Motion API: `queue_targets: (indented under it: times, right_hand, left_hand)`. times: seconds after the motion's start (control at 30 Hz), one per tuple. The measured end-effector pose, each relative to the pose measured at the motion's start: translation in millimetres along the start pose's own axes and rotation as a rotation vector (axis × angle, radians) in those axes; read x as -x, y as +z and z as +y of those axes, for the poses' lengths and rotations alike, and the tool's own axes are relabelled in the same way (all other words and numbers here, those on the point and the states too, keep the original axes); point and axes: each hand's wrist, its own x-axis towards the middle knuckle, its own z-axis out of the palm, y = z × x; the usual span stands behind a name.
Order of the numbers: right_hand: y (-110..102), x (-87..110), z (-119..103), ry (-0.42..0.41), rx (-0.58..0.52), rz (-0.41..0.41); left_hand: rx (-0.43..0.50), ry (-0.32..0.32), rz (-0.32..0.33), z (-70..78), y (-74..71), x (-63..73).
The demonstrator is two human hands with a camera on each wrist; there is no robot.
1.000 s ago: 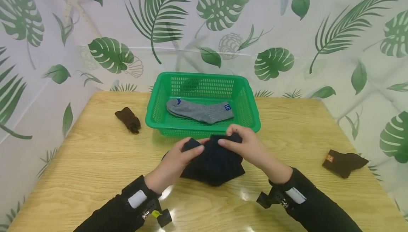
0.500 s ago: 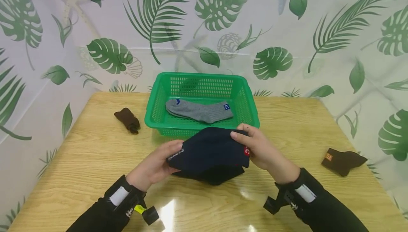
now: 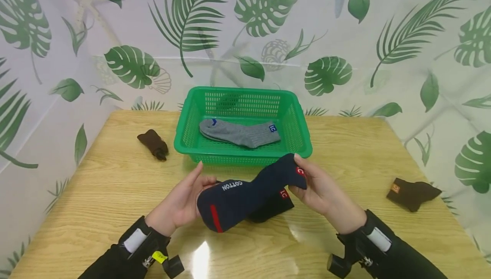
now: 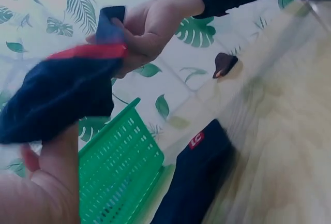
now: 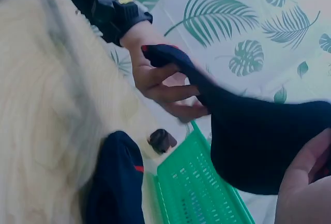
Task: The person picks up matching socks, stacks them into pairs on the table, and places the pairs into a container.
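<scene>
My right hand (image 3: 326, 196) pinches the cuff of a navy sock (image 3: 245, 198), which bears a red LC label, white COTTON lettering and a red toe stripe. The sock hangs slantwise in the air, its toe end lower and to the left. Beside that end my left hand (image 3: 176, 208) is spread with the thumb up, its fingers partly behind the fabric; in the right wrist view they touch its underside. Below, on the table, lies a second navy sock (image 3: 270, 208), with a red LC label and partly covered by the held one.
A green plastic basket (image 3: 215, 159) stands just beyond the hands, with grey socks (image 3: 245, 134) lying flat inside. One bunched brown sock (image 3: 154, 144) lies left of the basket. Another brown sock (image 3: 414, 194) lies near the right edge of the wooden table (image 3: 115, 211).
The navy sock has gone from bunched, to spread between both hands, to hanging from my right hand with its toe stripe showing. My left hand has released its grip and moved left.
</scene>
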Motion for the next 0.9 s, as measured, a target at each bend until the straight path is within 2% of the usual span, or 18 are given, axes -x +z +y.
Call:
queue_targets:
  times: [0.13,0.23,0.3,0.4,0.53,0.67,0.77,0.87,0.9]
  right_hand:
    - [-1,6.2,3,-0.041,-0.019,0.008]
    - [-2,8.8,5,-0.073,0.012,0.092]
    - [-4,10.2,6,-0.091,0.032,0.145]
    - [-8,11.4,8,-0.112,0.062,0.199]
    - [-12,10.9,9,-0.139,0.177,0.304]
    - [-19,12.2,8,-0.136,0.272,0.405]
    - [-24,14.5,6,-0.104,0.272,0.391]
    - [-27,14.6,6,-0.084,0.217,0.341]
    - [-28,14.2,6,-0.083,0.189,0.323]
  left_hand:
    - [0.117,0.022,0.030,-4.2,3.0,2.5]
    - [0.216,0.114,0.072,-10.0,5.9,2.9]
    - [0.199,0.182,0.093,-14.2,7.7,3.5]
    - [0.064,0.230,0.127,-18.9,8.7,2.7]
    - [-0.072,0.174,0.157,-19.9,1.6,3.0]
    - [-0.072,0.076,0.175,-17.5,-7.4,7.2]
    - [0.002,0.035,0.210,-15.6,-11.0,10.2]
    - [0.083,0.048,0.268,-13.9,-12.1,11.7]
    - [0.095,0.062,0.270,-13.5,-12.4,12.0]
